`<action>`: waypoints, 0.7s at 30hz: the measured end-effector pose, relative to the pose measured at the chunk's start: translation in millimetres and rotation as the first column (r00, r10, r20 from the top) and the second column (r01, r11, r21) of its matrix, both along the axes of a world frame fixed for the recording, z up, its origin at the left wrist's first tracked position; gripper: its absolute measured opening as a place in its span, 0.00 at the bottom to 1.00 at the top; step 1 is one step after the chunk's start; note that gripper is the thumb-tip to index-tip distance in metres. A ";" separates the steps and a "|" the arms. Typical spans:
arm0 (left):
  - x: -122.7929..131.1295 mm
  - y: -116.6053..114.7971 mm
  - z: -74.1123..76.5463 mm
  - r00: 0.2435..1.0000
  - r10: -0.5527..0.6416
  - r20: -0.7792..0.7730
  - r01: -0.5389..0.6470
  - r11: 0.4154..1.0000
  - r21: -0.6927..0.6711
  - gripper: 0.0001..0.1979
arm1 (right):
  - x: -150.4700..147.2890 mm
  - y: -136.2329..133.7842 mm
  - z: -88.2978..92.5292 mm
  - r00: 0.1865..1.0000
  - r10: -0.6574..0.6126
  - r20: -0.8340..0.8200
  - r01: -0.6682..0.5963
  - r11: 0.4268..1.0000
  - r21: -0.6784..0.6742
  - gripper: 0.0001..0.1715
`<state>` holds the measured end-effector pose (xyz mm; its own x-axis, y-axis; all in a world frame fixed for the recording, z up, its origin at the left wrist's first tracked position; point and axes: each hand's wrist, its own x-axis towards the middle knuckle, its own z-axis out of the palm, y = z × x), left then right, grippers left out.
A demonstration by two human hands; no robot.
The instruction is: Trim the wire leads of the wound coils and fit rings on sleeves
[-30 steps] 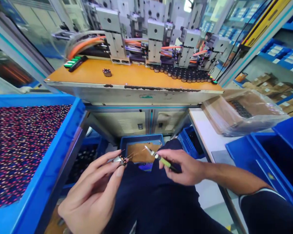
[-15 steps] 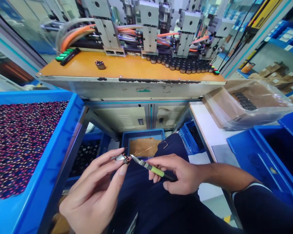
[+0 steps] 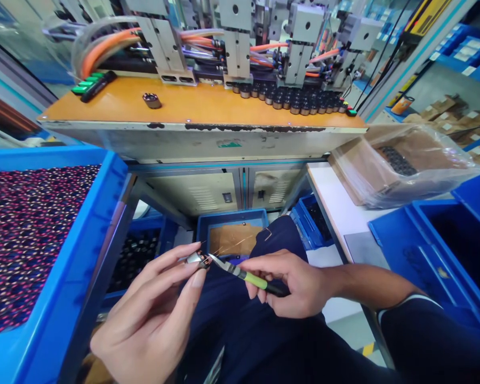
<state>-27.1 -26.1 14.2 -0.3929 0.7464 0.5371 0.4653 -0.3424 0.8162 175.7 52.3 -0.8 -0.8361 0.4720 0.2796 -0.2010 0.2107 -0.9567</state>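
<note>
Between the thumb and fingers of my left hand [image 3: 152,314] is a small motor stator [image 3: 194,258], a silvery cylinder with copper windings at its right end. Fine copper wires stick out from that end. My right hand [image 3: 292,285] grips wire cutters [image 3: 242,274] with green and black handles. Their pointed jaws reach the wires beside the stator; whether the blades touch a wire is too small to tell. Below the hands, a blue bin [image 3: 264,214] with a brown cardboard bottom stands, a few loose copper strands showing against it.
A blue tray [image 3: 114,170] full of pink-and-copper wound parts stands at left. Across the back, an orange bench [image 3: 184,109] bears rows of dark cylindrical parts [image 3: 296,104] and one lone part [image 3: 151,101] under machine heads. A plastic-lined carton [image 3: 356,168] sits at right.
Both hands have shifted slightly left together, the cutter tips staying at the stator's wire end. The whole view has also shifted a little.
</note>
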 end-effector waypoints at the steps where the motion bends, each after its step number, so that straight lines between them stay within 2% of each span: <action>1: 0.0 -0.3 0.3 1.000 0.006 -0.006 -0.006 1.000 -0.002 0.16 | 0.0 -0.1 -0.6 1.000 -0.001 -0.002 0.001 1.000 -0.002 0.41; 7: 0.1 0.4 -1.5 1.000 -0.027 0.007 0.027 1.000 -0.007 0.17 | 0.5 0.1 -8.4 0.997 -0.067 0.044 0.067 0.998 -0.010 0.41; 10: -1.6 3.1 -6.5 0.999 -0.052 0.003 0.052 0.998 0.024 0.17 | 1.6 0.9 -9.4 0.993 -0.092 0.078 0.100 0.989 -0.106 0.40; 12: -2.8 5.5 -9.7 0.999 -0.051 -0.016 0.052 0.995 0.090 0.18 | 3.8 2.0 -7.1 0.990 -0.092 0.106 0.108 0.982 -0.156 0.40; 14: -3.5 8.2 -10.8 0.999 -0.053 0.010 0.051 0.984 0.168 0.23 | 7.4 3.3 -2.8 0.989 -0.085 0.124 0.104 0.982 -0.155 0.41; 18: -3.3 12.0 -7.9 0.984 -0.151 0.092 0.126 0.963 0.238 0.38 | 15.9 3.3 7.8 0.994 -0.041 0.101 0.052 0.993 -0.103 0.45; 21: -3.5 11.0 -8.2 0.984 -0.158 0.077 0.137 0.965 0.225 0.40 | 19.7 0.7 14.1 0.995 0.000 0.099 0.010 0.995 -0.104 0.46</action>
<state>-30.5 -15.1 6.1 -0.3436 0.6686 0.6595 0.3210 -0.5763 0.7516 195.4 53.0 13.3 -0.8546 0.4987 0.1444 -0.1032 0.1095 -0.9886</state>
